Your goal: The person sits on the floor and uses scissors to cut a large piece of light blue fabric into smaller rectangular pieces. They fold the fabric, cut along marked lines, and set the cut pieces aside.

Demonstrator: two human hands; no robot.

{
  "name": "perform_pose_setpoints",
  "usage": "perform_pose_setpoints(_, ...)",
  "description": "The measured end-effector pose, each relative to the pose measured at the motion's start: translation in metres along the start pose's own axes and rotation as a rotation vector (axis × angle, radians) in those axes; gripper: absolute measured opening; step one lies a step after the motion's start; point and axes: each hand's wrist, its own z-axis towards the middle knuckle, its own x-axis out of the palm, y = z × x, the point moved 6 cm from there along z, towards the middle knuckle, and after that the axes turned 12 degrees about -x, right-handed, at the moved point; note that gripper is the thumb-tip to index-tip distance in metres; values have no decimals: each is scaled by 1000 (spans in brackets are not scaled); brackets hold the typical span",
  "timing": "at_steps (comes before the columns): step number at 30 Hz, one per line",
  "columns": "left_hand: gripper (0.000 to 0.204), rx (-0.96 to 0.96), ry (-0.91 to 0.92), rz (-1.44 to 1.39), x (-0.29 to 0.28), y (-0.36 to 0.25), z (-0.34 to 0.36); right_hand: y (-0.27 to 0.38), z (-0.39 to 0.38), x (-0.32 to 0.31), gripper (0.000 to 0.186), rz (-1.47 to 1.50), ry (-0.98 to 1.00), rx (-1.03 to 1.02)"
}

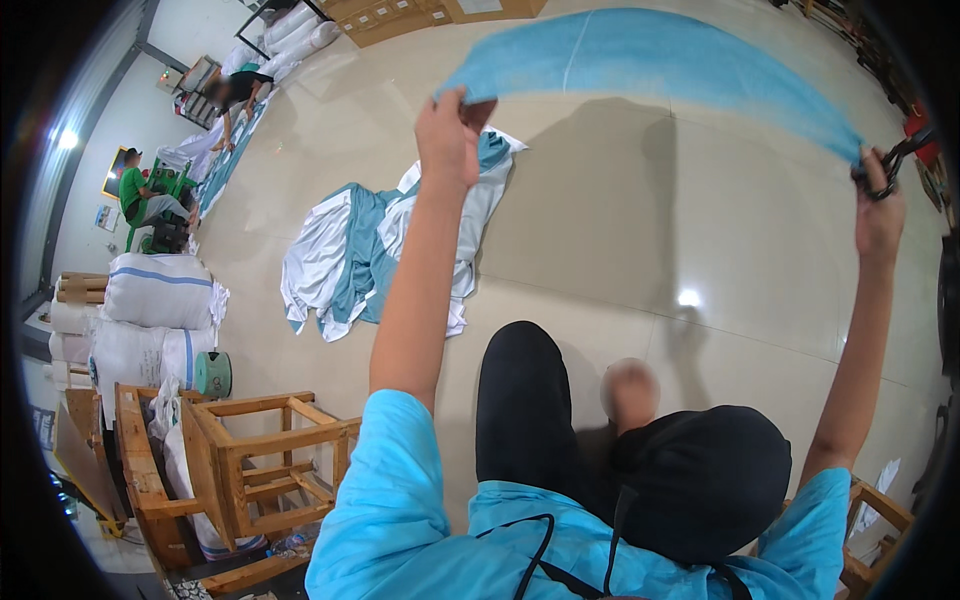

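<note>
A length of blue fabric (640,50) billows in the air in front of me, blurred by motion, with a pale line running across it. One corner is pinched in my raised left hand (450,140). The opposite corner is at my right hand (880,205), whose fingers also hold black-handled scissors (890,165); the blades are hard to make out. On the floor beyond my left forearm lies a crumpled heap of white and teal cloth (365,240).
Wooden stools (260,450) stand at my left, near stacked white sacks (155,290) and a green roll (213,374). Cardboard boxes (390,18) line the far wall. One person in green (135,190) sits at a machine; another (240,90) bends over cloth. Glossy tiles (580,200) cover the floor.
</note>
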Motion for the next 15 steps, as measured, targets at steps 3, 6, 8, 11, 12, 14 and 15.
perform_pose_setpoints(3,24,-163,-49,54,-38,52,-10,-44,-58,2,38,-31,-22,110)
perform_pose_setpoints(6,24,-306,-161,59,-74,113,-8,-98,-103,-5,41,-96,-47,200)
perform_pose_setpoints(8,25,-374,-177,62,-97,154,-7,-131,-130,-17,42,-211,-76,233)
perform_pose_setpoints(11,29,-535,-217,133,-141,220,-5,-183,-169,-30,37,-339,-76,265)
perform_pose_setpoints(12,31,-561,-234,124,-158,243,-7,-201,-184,-32,34,-355,-51,277)
perform_pose_setpoints(14,37,-625,-289,121,-198,292,-12,-236,-216,-39,28,-427,-36,348)
perform_pose_setpoints(15,36,-669,-381,104,-221,316,-17,-254,-233,-46,26,-502,-57,441)
